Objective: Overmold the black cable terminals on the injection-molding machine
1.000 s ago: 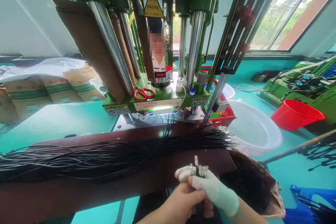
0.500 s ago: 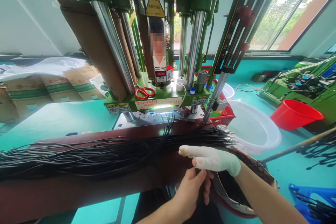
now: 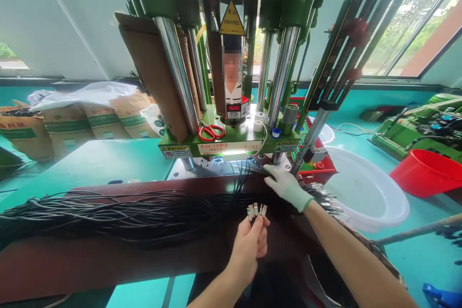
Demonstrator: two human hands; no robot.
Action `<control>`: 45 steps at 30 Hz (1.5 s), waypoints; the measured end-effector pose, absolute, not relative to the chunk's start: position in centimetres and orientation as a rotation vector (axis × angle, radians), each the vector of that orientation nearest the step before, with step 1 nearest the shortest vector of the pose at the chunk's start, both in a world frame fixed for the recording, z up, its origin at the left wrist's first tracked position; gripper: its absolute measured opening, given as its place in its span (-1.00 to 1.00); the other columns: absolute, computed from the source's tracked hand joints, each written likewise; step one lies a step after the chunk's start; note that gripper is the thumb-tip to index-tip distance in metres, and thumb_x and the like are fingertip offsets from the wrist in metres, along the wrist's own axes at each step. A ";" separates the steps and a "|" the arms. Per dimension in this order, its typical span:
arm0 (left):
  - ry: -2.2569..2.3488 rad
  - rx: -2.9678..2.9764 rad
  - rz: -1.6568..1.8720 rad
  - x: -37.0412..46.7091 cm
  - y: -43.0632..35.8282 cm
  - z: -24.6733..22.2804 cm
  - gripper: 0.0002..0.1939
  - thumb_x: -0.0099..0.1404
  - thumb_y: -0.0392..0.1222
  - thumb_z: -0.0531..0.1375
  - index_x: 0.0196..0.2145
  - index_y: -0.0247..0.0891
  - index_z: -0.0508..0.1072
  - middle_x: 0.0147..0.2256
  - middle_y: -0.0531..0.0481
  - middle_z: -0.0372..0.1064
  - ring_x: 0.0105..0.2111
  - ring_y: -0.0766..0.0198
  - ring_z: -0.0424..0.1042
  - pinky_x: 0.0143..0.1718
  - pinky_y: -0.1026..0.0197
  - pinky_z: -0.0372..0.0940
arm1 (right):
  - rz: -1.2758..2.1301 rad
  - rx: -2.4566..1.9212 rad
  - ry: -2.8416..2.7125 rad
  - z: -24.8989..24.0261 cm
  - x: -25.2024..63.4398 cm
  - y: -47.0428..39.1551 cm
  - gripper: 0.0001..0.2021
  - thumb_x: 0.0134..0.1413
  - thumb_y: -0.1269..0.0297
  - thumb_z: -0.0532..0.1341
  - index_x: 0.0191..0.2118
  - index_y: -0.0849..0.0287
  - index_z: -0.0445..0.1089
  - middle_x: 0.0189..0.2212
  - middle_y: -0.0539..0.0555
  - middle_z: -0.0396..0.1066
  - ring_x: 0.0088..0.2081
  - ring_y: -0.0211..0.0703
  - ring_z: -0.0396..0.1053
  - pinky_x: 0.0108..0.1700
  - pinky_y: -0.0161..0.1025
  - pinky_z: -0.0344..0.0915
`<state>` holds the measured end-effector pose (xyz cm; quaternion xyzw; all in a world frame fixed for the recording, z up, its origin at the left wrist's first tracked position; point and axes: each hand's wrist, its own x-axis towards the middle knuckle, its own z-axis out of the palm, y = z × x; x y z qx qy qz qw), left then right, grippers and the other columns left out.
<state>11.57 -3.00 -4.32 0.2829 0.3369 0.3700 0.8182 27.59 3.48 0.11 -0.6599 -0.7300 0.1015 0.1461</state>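
My bare left hand (image 3: 250,238) is closed around several cable ends. Their silver plugs (image 3: 256,210), which look like USB connectors, fan upward above the thumb. My right hand (image 3: 285,186), in a whitish glove, reaches forward over the cable bundle to the front right of the press bed (image 3: 202,169). Its forefinger and thumb are apart, the fingertips close to thin metal pieces on the bed that I cannot make out. Black cables (image 3: 108,214) lie across the brown table (image 3: 151,255), their plugs (image 3: 323,195) at the right end. A few cables run up into the green press (image 3: 231,147).
Red-handled scissors (image 3: 211,132) lie on the press's ledge beside its steel columns. A large white tub (image 3: 371,192) and a red bucket (image 3: 429,171) stand to the right. Paper sacks (image 3: 94,120) line the back left. A red control box (image 3: 321,166) sits beside the press.
My right hand has left my left hand and moved forward to the press bed. My left hand has risen, and the plugs in it now show. The view has shifted slightly.
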 end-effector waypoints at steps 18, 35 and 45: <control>0.824 0.802 0.720 11.8 -2.4 -6.4 -0.51 -0.05 0.25 0.18 -0.40 -0.17 0.12 -0.72 0.31 -0.20 -0.75 0.56 -0.26 -0.75 0.42 -0.34 | 0.959 -2.108 -1.715 0.1 29.8 -4.2 -0.95 -0.07 0.36 -0.06 -0.41 0.13 0.09 -0.64 -0.11 0.13 -0.73 -0.35 0.13 -0.73 -0.39 0.06; 0.770 0.912 0.480 14.8 -2.9 -5.1 -0.57 -0.03 0.11 0.23 -0.48 -0.18 0.06 -0.78 0.35 -0.21 -0.77 0.57 -0.28 -0.75 0.39 -0.36 | 1.028 -1.339 -0.755 -5.1 26.1 -8.2 -0.51 0.11 0.01 -0.01 0.05 0.27 0.16 -0.72 -0.15 0.12 -0.83 -0.46 -0.06 -0.85 -0.49 -0.10; 0.843 1.006 0.543 14.7 -3.0 -5.0 -0.70 0.03 -0.04 0.20 -0.48 -0.20 0.13 -0.75 0.32 -0.16 -0.78 0.56 -0.24 -0.78 0.41 -0.30 | 0.709 -1.492 -1.076 -6.3 25.9 -8.4 -0.54 0.14 0.07 0.01 0.08 0.25 0.21 -0.64 -0.07 0.14 -0.63 -0.38 0.06 -0.63 -0.41 0.09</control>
